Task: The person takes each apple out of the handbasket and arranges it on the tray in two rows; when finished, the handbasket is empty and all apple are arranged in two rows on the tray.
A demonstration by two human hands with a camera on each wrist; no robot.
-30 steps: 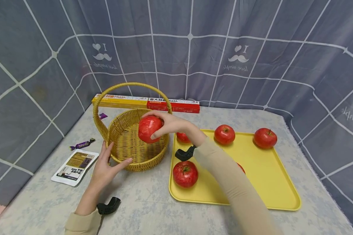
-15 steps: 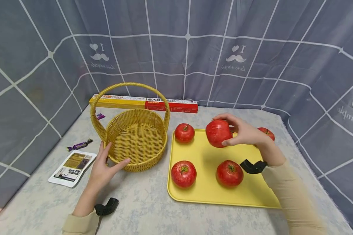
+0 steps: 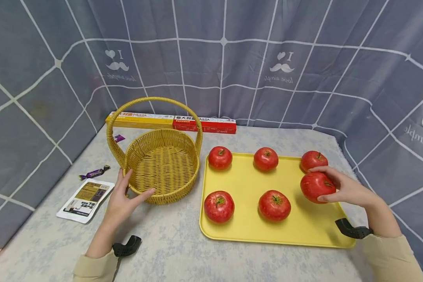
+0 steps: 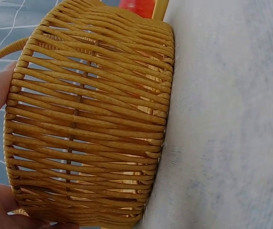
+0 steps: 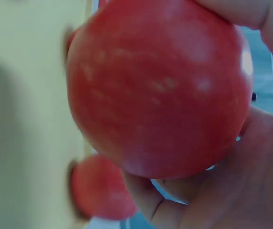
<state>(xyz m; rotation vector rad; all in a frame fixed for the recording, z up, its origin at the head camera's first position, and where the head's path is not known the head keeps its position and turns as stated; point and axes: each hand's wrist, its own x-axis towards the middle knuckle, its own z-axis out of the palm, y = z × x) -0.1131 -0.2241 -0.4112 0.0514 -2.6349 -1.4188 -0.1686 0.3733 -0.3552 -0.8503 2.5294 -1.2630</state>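
Note:
A red apple (image 3: 316, 187) is held by my right hand (image 3: 342, 188), thumb and fingers round its right side, close over the right part of the yellow tray (image 3: 243, 235). The apple (image 5: 160, 90) fills most of the right wrist view. My left hand (image 3: 127, 199) holds the rim of a wicker basket (image 3: 176, 196), its thumb along the front and its fingertips at the left side. The left wrist view shows the basket's woven wall (image 4: 88, 119) from close up. Several other red apples sit on the tray, among them a front-left one (image 3: 219, 206) and a back-right one (image 3: 313, 160).
Behind the basket lie a yellow pasta box (image 3: 141, 120) and a red pasta box (image 3: 204, 124). A white pouch (image 3: 86, 199) and a purple wrapped candy (image 3: 95, 172) lie to its left. The basket's tall handle (image 3: 155, 100) arches above it. Grey curtains surround the table.
My right hand has carried the apple from above the basket rightward and down to the tray's right part. An apple now sits at the tray's front middle in plain view. My left hand stays put.

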